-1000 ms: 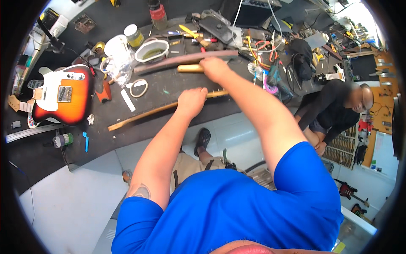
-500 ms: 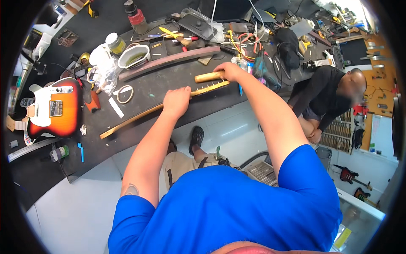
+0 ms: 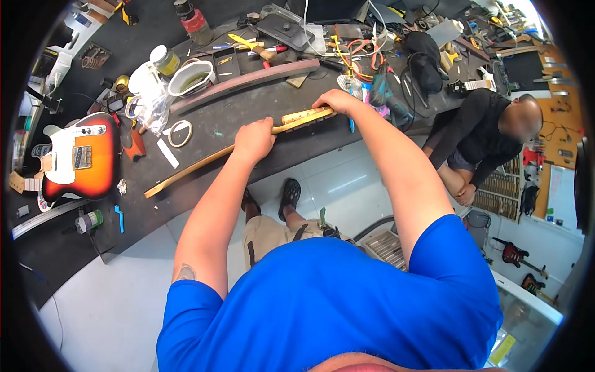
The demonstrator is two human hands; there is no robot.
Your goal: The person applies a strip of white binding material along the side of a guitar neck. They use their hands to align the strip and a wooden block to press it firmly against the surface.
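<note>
A long, light wooden guitar neck lies slantwise along the bench's near edge. My left hand is closed around it partway along, just left of the headstock with its row of tuner posts. Directly behind the headstock is a short, pale wooden block, partly covered by it. My right hand is closed at the right end, where block and headstock meet. Its fingers curl over the block, and its palm side is hidden.
A sunburst electric guitar lies at left. Behind the neck are a curved brown wooden strip, a white tub and a tape roll. A green power tool rests at right. Another person sits beyond the bench's right end.
The headstock has turned and moved back against the wooden block, which it now partly covers. My left hand has shifted slightly left. My right hand stays at the right end.
</note>
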